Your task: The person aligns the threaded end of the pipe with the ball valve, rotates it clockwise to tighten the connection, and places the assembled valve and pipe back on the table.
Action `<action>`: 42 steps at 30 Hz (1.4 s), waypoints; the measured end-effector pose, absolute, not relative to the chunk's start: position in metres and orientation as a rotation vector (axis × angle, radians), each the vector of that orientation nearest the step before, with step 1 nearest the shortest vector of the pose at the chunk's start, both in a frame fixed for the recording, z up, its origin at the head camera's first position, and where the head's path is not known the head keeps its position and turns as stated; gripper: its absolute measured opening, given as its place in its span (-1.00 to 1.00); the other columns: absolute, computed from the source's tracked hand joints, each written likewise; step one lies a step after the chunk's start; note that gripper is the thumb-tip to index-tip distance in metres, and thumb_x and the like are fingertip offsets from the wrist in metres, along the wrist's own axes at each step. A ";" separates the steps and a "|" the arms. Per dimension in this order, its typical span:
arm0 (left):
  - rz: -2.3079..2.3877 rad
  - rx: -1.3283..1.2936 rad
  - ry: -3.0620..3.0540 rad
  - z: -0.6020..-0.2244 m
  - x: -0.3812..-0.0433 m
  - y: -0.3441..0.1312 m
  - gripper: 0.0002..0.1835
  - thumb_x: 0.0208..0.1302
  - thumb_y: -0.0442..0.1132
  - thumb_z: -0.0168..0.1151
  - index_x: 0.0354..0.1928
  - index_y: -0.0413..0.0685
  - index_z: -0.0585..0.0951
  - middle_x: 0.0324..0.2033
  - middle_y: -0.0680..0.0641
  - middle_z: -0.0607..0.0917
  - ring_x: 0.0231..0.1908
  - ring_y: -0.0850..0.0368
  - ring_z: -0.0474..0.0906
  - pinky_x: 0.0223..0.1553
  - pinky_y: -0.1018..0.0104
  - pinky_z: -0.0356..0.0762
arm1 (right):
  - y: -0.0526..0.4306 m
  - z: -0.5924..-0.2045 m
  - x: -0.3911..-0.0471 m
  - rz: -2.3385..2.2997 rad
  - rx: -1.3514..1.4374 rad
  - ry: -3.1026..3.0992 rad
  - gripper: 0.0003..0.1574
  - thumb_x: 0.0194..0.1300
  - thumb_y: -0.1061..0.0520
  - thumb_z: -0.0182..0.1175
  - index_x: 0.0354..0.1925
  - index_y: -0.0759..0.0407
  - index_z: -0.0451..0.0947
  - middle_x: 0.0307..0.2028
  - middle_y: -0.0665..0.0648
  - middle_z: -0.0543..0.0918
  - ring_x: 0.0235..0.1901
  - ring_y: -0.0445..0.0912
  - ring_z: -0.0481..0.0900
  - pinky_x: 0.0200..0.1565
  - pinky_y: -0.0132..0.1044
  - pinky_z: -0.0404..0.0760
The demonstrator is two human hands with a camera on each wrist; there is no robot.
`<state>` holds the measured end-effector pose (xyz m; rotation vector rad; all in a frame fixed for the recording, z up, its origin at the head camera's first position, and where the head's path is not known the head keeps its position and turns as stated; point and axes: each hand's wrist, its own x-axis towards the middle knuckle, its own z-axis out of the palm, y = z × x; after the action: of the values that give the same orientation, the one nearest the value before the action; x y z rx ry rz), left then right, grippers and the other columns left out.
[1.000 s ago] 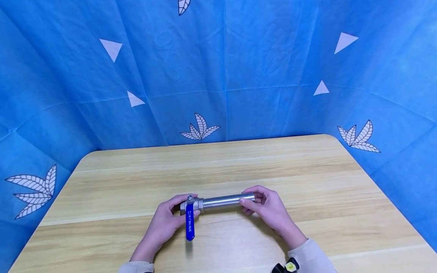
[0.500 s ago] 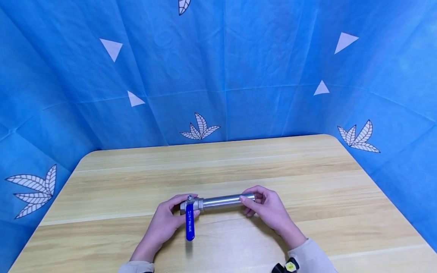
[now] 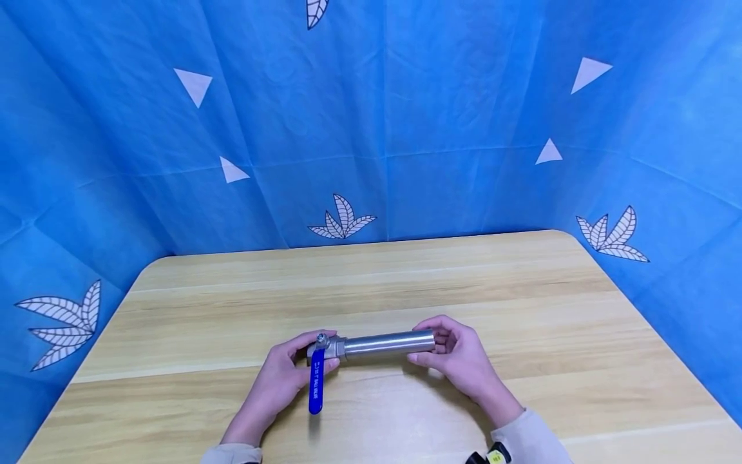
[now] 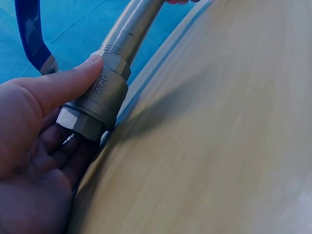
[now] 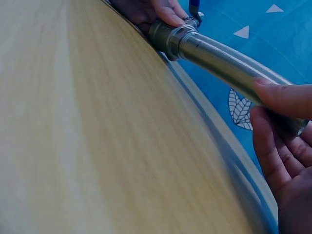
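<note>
In the head view, a metal ball valve [image 3: 330, 349] with a blue lever handle [image 3: 316, 381] joins a silver pipe [image 3: 387, 343]. My left hand [image 3: 279, 374] grips the valve body, thumb on the near side and fingers round the far side. At the pipe's free end, my right hand [image 3: 458, 357] holds the pipe between thumb and fingers. The left wrist view shows my left thumb [image 4: 73, 85] across the valve body, above a hexagonal end [image 4: 80, 123]. In the right wrist view, my right thumb [image 5: 285, 100] lies against the pipe, with fingers curled beneath it.
A wooden table [image 3: 371, 277] lies under both hands, and the valve's shadow falls on it. Behind and beside it hangs a blue cloth [image 3: 452, 116] with white triangles and leaf prints. A black and yellow device [image 3: 493, 455] sits at my right wrist.
The lever's lower end has swung slightly to the left. My right thumb has slid from the top of the pipe down to its near lower side. My left hand keeps its hold.
</note>
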<state>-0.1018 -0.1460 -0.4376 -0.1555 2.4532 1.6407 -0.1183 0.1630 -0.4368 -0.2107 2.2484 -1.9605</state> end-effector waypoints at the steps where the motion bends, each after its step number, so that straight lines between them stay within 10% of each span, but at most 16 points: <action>1: 1.639 -0.155 2.451 -0.438 -0.102 -0.146 -0.45 -0.14 0.16 0.53 0.02 0.55 0.63 0.03 0.29 0.64 0.18 0.15 0.46 0.19 0.07 0.34 | 0.163 -0.437 -0.118 -1.960 -0.211 2.261 -0.41 -0.14 0.15 0.57 -0.09 0.06 0.59 -0.20 0.20 0.68 -0.30 0.02 0.68 -0.28 -0.26 0.68; 23: 1.620 -0.131 2.455 -0.436 -0.102 -0.145 -0.49 -0.11 0.12 0.52 -0.01 0.54 0.63 0.00 0.28 0.65 0.09 0.16 0.48 0.11 0.17 0.36 | 0.160 -0.438 -0.115 -2.147 -0.413 2.176 -0.41 -0.19 0.39 0.52 -0.11 0.28 0.55 -0.11 0.31 0.63 -0.14 0.10 0.65 -0.07 -0.16 0.68; 42: 1.609 -0.130 2.473 -0.438 -0.102 -0.144 -0.48 -0.12 0.12 0.53 -0.01 0.54 0.63 -0.02 0.28 0.66 0.07 0.17 0.49 0.10 0.18 0.36 | 0.159 -0.436 -0.118 -2.005 -0.155 2.283 -0.41 -0.12 0.08 0.57 -0.07 0.16 0.63 -0.17 0.19 0.68 -0.23 -0.04 0.66 -0.16 -0.32 0.68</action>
<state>-0.1023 -0.1443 -0.4378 -0.1297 2.4733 1.6095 -0.1176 0.1591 -0.4363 -0.1549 2.2835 -2.0051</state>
